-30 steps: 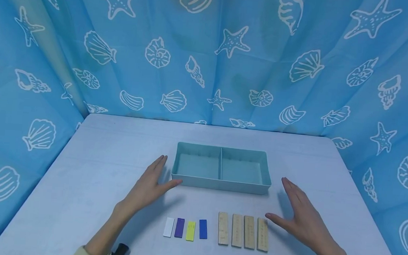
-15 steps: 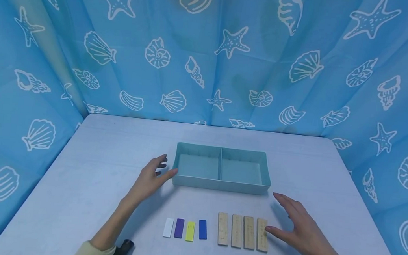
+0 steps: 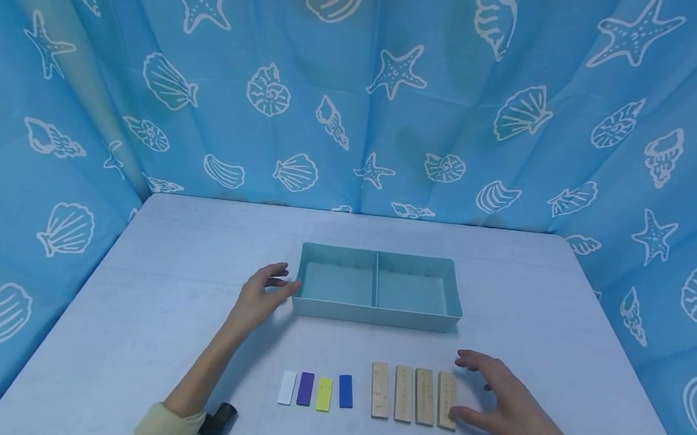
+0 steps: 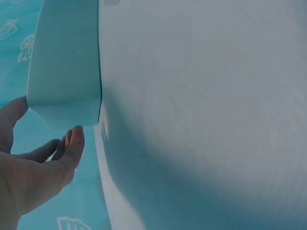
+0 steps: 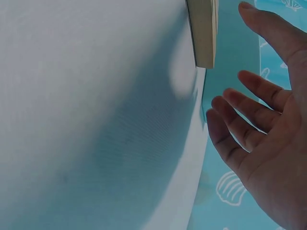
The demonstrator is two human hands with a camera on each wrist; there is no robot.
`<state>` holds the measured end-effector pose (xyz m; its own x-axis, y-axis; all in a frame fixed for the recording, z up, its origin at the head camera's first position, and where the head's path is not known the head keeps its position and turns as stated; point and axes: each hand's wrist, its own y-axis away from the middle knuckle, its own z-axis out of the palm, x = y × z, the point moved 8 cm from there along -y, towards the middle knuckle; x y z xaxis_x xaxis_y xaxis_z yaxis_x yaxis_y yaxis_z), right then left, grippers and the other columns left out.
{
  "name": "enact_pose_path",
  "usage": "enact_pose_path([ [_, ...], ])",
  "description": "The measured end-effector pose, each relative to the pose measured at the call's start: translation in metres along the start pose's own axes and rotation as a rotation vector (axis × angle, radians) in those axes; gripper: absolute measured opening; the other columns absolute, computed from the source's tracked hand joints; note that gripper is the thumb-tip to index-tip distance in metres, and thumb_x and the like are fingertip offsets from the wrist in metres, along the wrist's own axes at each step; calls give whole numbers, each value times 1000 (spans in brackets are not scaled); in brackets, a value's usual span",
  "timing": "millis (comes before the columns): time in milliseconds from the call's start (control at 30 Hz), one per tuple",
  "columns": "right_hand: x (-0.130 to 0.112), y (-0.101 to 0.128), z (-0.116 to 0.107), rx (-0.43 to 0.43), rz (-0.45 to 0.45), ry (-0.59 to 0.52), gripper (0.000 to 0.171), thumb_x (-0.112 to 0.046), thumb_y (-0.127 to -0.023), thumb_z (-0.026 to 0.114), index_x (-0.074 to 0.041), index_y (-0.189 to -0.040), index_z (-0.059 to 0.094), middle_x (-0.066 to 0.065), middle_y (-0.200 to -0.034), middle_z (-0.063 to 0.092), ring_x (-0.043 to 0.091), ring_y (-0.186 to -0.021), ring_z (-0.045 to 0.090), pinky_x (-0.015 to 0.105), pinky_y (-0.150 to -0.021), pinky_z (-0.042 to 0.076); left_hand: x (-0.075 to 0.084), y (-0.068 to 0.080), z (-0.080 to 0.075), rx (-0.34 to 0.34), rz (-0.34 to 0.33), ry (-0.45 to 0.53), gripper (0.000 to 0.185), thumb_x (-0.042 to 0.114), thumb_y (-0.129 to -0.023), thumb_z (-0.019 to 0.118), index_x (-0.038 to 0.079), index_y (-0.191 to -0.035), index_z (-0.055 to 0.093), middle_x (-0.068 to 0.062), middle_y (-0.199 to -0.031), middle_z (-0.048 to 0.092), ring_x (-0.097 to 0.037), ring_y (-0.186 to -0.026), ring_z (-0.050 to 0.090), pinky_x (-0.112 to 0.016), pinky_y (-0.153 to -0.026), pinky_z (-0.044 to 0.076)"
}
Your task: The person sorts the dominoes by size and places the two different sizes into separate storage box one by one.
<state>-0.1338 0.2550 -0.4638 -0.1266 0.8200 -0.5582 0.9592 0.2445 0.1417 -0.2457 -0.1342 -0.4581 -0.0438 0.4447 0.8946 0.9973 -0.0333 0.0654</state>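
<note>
My left hand (image 3: 256, 300) is at the left end of a light blue two-compartment box (image 3: 372, 315). Its thumb tip meets the box's rim in the left wrist view, while the bent fingers (image 4: 72, 148) sit by the end wall (image 4: 72, 114). My right hand (image 3: 508, 405) hovers with thumb and fingers spread around the near right side of the rightmost wooden block (image 3: 447, 396). In the right wrist view that block's end (image 5: 205, 43) shows beyond the loosely bent fingers, and the palm holds nothing. Both compartments of the box show bare floors.
More wooden blocks (image 3: 404, 393) stand in a row left of the rightmost one. Further left lie small white (image 3: 286, 388), purple (image 3: 305, 389), yellow (image 3: 324, 394) and blue (image 3: 345, 391) tiles. A white cloth covers the table (image 3: 201, 234); a shell-patterned curtain (image 3: 357, 97) hangs behind.
My right hand has come down and nearer the body, toward the rightmost wooden block. The left hand has shifted slightly, its fingers bending in at the box's left end. Box, tiles and blocks stay put.
</note>
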Motion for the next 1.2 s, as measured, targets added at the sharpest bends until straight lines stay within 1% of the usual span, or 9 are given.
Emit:
enact_pose_path([
  [133, -1, 1, 5, -17, -23, -20, 74, -62, -71, 80, -21, -127, 55, 6, -140, 52, 30, -126, 51, 43, -87, 53, -2, -1, 1, 5, -11, 28, 63, 33, -94, 68, 1, -144, 47, -19, -141, 51, -35, -128, 51, -52, -99, 47],
  [200, 0, 1, 7, -19, -32, -27, 72, -62, -71, 80, -22, -126, 56, 6, -141, 52, 34, -128, 49, 48, -92, 52, -3, -2, 2, 9, -12, 44, 63, 33, -94, 68, 1, -143, 47, -20, -142, 50, -36, -130, 49, -54, -101, 45],
  [300, 0, 2, 10, -25, -43, -34, 70, -63, -70, 79, -23, -123, 57, 8, -141, 52, 38, -130, 47, 55, -99, 46, -2, -2, 3, 14, -5, 59, 62, 34, -94, 68, 2, -143, 48, -20, -143, 51, -37, -132, 47, -56, -104, 41],
  [367, -1, 2, 12, -27, -44, -36, 68, -63, -70, 79, -24, -122, 57, 7, -141, 52, 38, -132, 46, 58, -102, 43, -2, -3, 3, 19, 0, 66, 61, 33, -94, 68, 2, -142, 49, -20, -142, 52, -37, -133, 47, -57, -106, 38],
  [500, -3, 3, 15, -37, -53, -33, 66, -62, -71, 80, -24, -120, 57, 6, -140, 53, 37, -131, 47, 58, -102, 42, -1, -3, 4, 24, 5, 66, 59, 31, -94, 69, 2, -141, 51, -21, -141, 53, -37, -133, 47, -58, -109, 34],
  [700, -3, 5, 18, -37, -79, -26, 65, -62, -72, 79, -24, -120, 57, 4, -140, 52, 36, -131, 47, 57, -104, 41, 2, -4, 7, 18, 17, 78, 57, 29, -94, 69, 1, -141, 51, -20, -140, 54, -36, -133, 47, -57, -111, 32],
  [933, -3, 5, 23, -90, -38, -31, 62, -60, -72, 80, -26, -119, 57, 6, -143, 50, 35, -131, 47, 55, -100, 45, 5, -4, 11, 10, 32, 88, 56, 27, -94, 67, 1, -142, 50, -20, -141, 53, -35, -134, 47, -56, -111, 32],
  [1067, -6, 4, 24, -112, -44, -48, 60, -57, -73, 81, -25, -118, 57, 7, -143, 50, 35, -129, 49, 55, -99, 46, 6, -5, 13, 8, 39, 92, 55, 25, -95, 67, 0, -142, 50, -20, -141, 53, -35, -134, 46, -56, -112, 31],
  [1200, -5, 5, 27, -120, -48, -54, 58, -54, -72, 83, -28, -116, 56, 4, -143, 49, 32, -128, 49, 55, -100, 45, 7, -5, 14, 7, 40, 97, 55, 24, -96, 66, 0, -142, 50, -20, -142, 53, -35, -134, 46, -55, -112, 32],
])
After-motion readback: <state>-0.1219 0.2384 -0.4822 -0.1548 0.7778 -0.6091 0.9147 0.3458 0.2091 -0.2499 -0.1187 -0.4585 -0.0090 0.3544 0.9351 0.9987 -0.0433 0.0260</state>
